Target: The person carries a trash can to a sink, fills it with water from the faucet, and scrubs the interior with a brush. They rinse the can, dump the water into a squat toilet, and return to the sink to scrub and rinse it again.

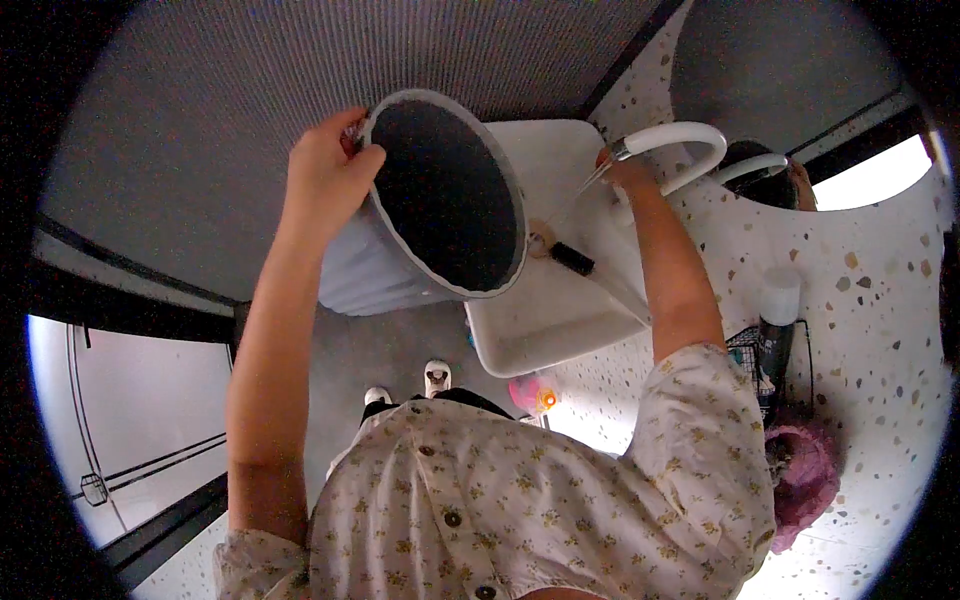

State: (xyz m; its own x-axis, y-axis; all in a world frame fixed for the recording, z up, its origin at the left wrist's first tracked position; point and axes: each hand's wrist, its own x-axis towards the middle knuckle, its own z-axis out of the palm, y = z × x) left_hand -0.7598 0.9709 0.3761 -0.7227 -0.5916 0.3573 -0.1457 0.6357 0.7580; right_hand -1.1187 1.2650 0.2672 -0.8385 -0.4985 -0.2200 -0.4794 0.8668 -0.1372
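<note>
My left hand (335, 175) is closed on the rim of a grey bin (385, 265), which is tilted so that its dark inside faces up. The bin hangs over the left edge of a white sink (530, 345). My right hand (625, 170) is at the white curved faucet (690, 140), its fingers mostly hidden behind the spout's end. Thin streaks like running water come from the spout. A brush with black bristles (572, 258) lies in the sink beside the drain (540, 237).
A round mirror (780, 80) hangs at the upper right. On the speckled counter stand a dark bottle with a white cap (780, 295), a black wire basket (806, 370) and a pink mesh item (805, 480). A pink object (525, 393) is below the sink.
</note>
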